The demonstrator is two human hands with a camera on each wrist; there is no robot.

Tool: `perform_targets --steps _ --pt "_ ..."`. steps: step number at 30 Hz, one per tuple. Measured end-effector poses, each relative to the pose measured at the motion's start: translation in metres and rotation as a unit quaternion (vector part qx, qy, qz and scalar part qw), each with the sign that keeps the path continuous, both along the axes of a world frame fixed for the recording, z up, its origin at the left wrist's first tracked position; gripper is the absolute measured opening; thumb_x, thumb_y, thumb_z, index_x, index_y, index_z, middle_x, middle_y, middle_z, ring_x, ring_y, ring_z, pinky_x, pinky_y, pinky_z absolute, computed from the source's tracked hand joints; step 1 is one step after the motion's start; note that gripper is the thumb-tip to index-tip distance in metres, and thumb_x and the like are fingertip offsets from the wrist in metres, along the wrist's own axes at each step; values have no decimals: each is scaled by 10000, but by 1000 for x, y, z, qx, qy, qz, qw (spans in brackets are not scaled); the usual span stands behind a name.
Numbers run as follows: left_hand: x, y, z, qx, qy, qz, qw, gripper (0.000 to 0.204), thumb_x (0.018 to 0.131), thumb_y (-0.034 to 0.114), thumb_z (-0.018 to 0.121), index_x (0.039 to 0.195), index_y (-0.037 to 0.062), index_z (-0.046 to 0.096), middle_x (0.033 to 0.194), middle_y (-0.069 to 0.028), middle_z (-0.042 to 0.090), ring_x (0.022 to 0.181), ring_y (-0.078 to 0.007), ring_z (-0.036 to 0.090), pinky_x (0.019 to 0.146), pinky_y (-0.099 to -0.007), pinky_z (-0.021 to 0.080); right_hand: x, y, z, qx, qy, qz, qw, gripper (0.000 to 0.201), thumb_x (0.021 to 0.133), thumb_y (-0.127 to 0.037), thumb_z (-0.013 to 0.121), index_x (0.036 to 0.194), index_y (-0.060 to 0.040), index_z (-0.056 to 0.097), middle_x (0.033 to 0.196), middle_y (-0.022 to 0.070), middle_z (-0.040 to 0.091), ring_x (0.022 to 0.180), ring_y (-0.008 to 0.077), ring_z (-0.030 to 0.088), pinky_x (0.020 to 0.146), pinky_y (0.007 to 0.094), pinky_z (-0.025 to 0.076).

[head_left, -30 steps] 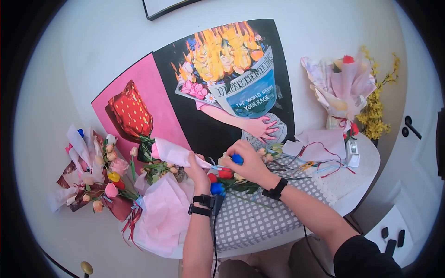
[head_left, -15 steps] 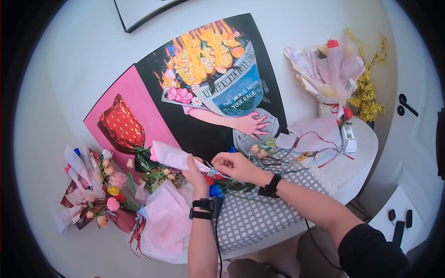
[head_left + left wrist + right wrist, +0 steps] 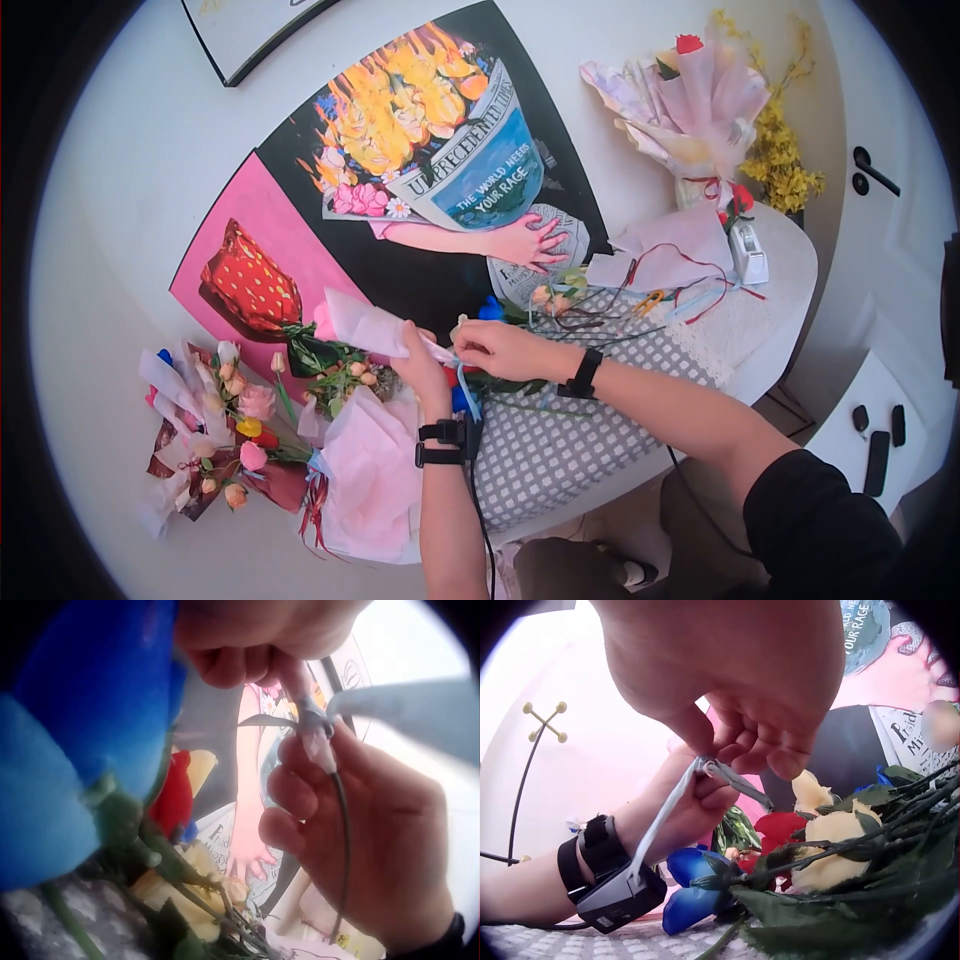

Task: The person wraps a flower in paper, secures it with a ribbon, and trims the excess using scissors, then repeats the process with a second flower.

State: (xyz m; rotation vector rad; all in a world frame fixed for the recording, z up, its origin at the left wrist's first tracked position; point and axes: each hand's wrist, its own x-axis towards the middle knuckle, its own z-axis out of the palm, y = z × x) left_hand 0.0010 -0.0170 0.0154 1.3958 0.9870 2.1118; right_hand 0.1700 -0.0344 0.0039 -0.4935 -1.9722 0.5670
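A pink flower wrapped in pale pink paper (image 3: 365,325) is gripped near its narrow base by the left hand (image 3: 422,368). Light blue ribbon (image 3: 463,385) circles that base, one end hanging down. The right hand (image 3: 508,353) pinches the ribbon just beside the left hand. In the right wrist view, the right hand's (image 3: 735,682) thumb and fingertips meet at the ribbon's knot (image 3: 705,766), against the left hand (image 3: 679,799). The left wrist view shows the ribbon around the paper end (image 3: 321,750), with a thin stem below it.
Loose blue, red and cream flowers lie under the hands on a checked cloth (image 3: 560,450). Wrapped bouquets (image 3: 235,410) stand left, another (image 3: 700,120) back right. Pink paper (image 3: 370,470), scissors (image 3: 650,303) and a white tape dispenser (image 3: 748,253) are on the table.
The head view has shifted and tilted. Near the wrapped base, the right hand has moved slightly, and a blue ribbon end now hangs down in front of the flowers.
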Motion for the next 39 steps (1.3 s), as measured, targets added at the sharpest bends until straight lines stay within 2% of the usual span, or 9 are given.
perform_targets --steps 7,16,20,25,29,32,35,37,39 --pt "7 -2 2 9 -12 -4 1000 340 1043 193 587 729 64 564 678 2 574 575 -79 499 538 -271 373 10 -21 21 15 -22 -39 999 187 894 -186 719 971 -30 651 943 108 620 868 268 653 763 370 520" --pt "7 -5 0 -12 0 -10 1000 339 1040 204 598 743 40 578 683 -4 584 580 -93 526 532 -283 388 5 -1 4 150 -21 -97 984 150 918 -174 676 925 -24 661 936 85 614 889 298 650 757 409 529" --pt "8 -7 2 -15 17 1 1000 350 1042 211 595 743 30 578 677 -7 582 573 -99 532 527 -288 392 6 -9 9 114 -23 -92 989 143 931 -147 669 926 -14 619 932 105 579 886 315 635 750 415 516" --pt "5 -4 0 -23 8 5 1000 349 1042 214 594 750 23 580 681 -11 584 578 -105 534 531 -293 396 -3 -3 1 -4 14 12 1000 204 1008 -181 619 909 -5 597 934 82 512 817 217 553 716 346 445" --pt "6 -4 0 5 14 32 999 340 1044 216 592 768 16 585 691 -17 585 597 -107 540 541 -296 401 -1 10 -2 -4 -2 57 998 219 1031 -198 607 934 -2 610 952 58 496 826 163 498 732 309 406" --pt "-1 6 -5 24 18 86 996 323 1046 219 588 797 14 580 696 -20 586 616 -112 551 562 -293 417 5 12 4 -152 39 160 975 225 1036 -211 611 960 0 630 940 45 523 913 131 512 769 284 401" --pt "-12 7 -2 4 -44 57 997 313 1048 234 585 816 25 570 685 -19 580 574 -108 543 518 -286 409 3 13 7 -156 106 196 962 243 992 -249 682 942 -11 686 838 10 562 719 95 538 681 279 425" --pt "-7 0 4 -4 -62 45 997 331 1055 258 573 811 35 566 671 -21 578 534 -108 534 476 -280 393 0 10 4 -119 148 51 980 224 981 -242 692 976 -18 702 801 13 613 711 95 560 680 271 457" --pt "1 -8 12 -12 -79 30 996 348 1062 282 561 807 46 561 657 -22 577 495 -109 525 434 -274 378 -1 8 2 -105 127 10 986 220 977 -234 695 1003 -16 707 806 16 636 725 92 572 679 270 469"
